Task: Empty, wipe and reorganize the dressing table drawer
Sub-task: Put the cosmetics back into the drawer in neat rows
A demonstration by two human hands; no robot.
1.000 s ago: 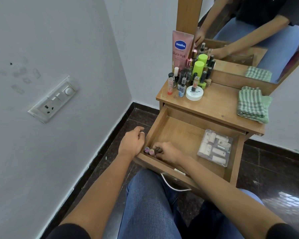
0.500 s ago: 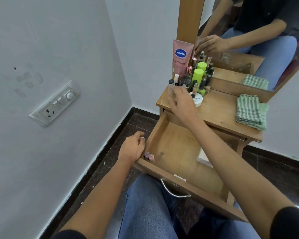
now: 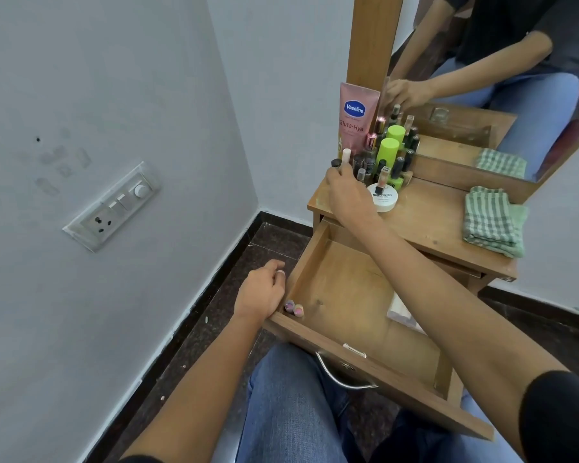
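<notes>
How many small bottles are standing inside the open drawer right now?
2. One small bottle stands in the near-left corner of the drawer; the second bottle is right beside it. The right forearm covers part of the drawer floor, so more may be hidden.

Right hand [image 3: 350,195] at tabletop bottles [image 3: 368,163]; drawer [image 3: 310,255] open.

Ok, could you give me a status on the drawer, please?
Left hand idle at drawer corner. Right hand among tabletop bottles, grip unclear. Two small bottles and half-hidden pale box in drawer.

Wooden dressing table [image 3: 432,225], cluster of bottles [image 3: 370,162], white jar [image 3: 385,199], folded green cloth [image 3: 493,218]
</notes>
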